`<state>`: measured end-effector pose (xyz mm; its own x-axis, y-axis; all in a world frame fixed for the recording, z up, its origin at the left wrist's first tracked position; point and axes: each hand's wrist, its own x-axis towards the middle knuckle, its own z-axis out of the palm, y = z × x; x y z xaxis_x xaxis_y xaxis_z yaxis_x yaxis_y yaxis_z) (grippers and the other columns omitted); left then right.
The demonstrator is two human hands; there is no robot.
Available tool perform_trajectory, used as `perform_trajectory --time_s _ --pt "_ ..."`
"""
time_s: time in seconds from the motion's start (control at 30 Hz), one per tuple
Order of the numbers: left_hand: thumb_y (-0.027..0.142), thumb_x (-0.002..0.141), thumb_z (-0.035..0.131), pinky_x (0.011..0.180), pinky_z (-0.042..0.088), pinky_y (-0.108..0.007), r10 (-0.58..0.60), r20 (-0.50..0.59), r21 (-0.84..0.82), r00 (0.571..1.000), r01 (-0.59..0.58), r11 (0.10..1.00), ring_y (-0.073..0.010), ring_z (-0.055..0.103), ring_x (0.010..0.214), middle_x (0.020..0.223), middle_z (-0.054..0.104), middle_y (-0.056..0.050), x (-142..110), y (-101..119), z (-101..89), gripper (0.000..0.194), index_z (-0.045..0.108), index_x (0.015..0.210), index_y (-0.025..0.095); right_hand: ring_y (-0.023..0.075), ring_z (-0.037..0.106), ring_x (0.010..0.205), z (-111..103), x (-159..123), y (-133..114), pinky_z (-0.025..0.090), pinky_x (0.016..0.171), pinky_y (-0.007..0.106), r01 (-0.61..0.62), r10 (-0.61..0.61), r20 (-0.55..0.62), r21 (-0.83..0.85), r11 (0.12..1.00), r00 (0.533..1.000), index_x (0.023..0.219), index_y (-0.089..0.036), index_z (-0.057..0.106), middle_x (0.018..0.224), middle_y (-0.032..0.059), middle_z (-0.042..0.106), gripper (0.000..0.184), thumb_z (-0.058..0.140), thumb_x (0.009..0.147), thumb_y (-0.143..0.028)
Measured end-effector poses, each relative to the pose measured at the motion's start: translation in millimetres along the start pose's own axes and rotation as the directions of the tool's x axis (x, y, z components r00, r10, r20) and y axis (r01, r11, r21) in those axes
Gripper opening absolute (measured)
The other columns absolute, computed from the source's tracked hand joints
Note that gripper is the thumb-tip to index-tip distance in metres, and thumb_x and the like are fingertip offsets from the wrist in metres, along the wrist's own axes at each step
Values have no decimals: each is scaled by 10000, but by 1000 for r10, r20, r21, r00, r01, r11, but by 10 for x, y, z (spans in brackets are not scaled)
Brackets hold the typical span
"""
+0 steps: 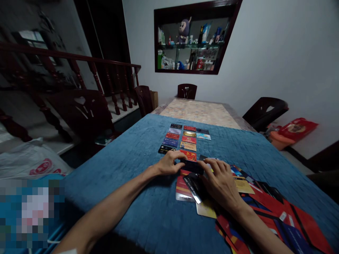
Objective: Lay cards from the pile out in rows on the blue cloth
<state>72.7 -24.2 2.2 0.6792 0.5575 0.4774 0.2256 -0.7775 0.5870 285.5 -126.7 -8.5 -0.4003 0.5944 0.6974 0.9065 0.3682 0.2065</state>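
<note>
A dark card (192, 166) lies between my hands, just below a red card (188, 155). My left hand (171, 163) pinches its left edge between thumb and forefinger. My right hand (219, 178) has its fingertips on the right edge, and its palm is hidden. Beyond my hands, cards stand in neat columns on the blue cloth, among them a black card (166, 150) and a tan card (188, 146). Under and beside my right hand lie loose cards: a black and silver card (192, 187), a red and silver card (183, 189) and a yellow card (206, 209).
A spread pile of red and blue card sleeves (275, 208) covers the table's right front. The blue cloth (127, 162) drapes over the near part of the table. Chairs stand around it, one dark chair (265, 112) at the right. A white plastic bag (39, 162) is at the left.
</note>
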Motion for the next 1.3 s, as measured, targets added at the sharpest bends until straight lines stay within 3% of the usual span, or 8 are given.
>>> perform_trajectory --time_s 0.4,0.67,0.77,1.0,1.3 --pt "91 776 609 860 520 -313 27 -90 10 996 -26 1000 -175 640 906 1065 686 -64 -8 -22 54 348 615 1119 154 291 491 1026 4 52 23 410 838 435 16 -18 -54 -27 999 998 1321 -190 540 1107 135 609 425 496 899 -163" --pt "86 813 583 924 496 -372 99 -72 156 992 -87 984 -211 600 978 1019 669 -81 -48 -22 62 286 602 1091 153 287 494 1010 -1 90 51 406 833 428 41 -42 -18 -14 999 999 1333 -191 536 1101 132 625 453 529 881 -173" --pt "102 814 594 953 482 -412 118 -37 204 992 -108 973 -230 574 1013 1055 642 -94 -45 0 0 320 585 1129 160 284 498 997 0 127 59 405 832 427 41 -41 -5 7 999 999 1360 -199 519 1101 125 625 492 543 869 -190" --pt "169 778 656 1030 444 -477 169 14 241 985 -168 956 -285 484 1193 1274 478 -131 -17 -9 -227 603 473 1351 201 285 497 986 60 295 144 418 754 392 -10 6 48 85 996 999 1310 -173 541 1109 131 603 468 580 851 -258" --pt "209 770 711 1042 411 -498 144 54 333 988 -154 930 -301 490 1191 1257 538 -143 131 -244 -528 589 520 1326 169 274 495 970 283 654 267 462 773 394 12 -43 111 264 964 993 1247 -174 563 1103 133 582 429 600 855 -343"
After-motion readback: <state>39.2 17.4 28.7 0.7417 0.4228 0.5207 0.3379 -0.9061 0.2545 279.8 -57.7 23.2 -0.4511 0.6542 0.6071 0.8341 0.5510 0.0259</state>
